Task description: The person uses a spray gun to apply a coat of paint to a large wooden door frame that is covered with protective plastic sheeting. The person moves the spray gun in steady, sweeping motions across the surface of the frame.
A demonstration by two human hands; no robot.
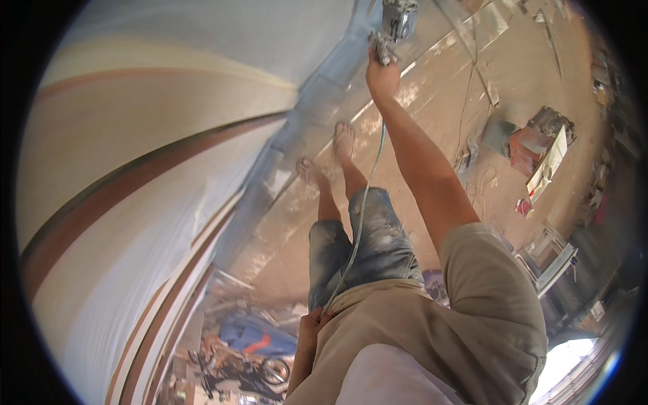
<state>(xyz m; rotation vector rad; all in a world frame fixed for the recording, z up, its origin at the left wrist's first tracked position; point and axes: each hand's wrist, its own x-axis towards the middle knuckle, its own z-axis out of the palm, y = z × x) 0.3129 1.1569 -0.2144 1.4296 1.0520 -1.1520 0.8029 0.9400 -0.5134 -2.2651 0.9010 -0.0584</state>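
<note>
My right arm stretches far forward, and my right hand [383,79] is closed round the handle of a paint-crusted spray gun [380,48]. A grey, paint-smeared cup [399,21] sits at the gun's far end, near the top edge of the picture. From the gun a thin pale hose [364,209] runs back past my legs to my waist. There my left hand [321,321] is closed on the hose, low at my left side. Left of the gun rises a large curved panelled surface [155,98], pale with a dark-edged brown band; the gun is apart from it.
Bluish sheeting [270,155] lines the foot of the curved surface, beside my bare feet [344,138]. Rightward on the dusty brown floor stand a reddish machine [530,150] and loose cords. A wooden frame [550,253] lies nearer. Behind me are a bicycle-like vehicle [253,374] and a blue tarp [253,334].
</note>
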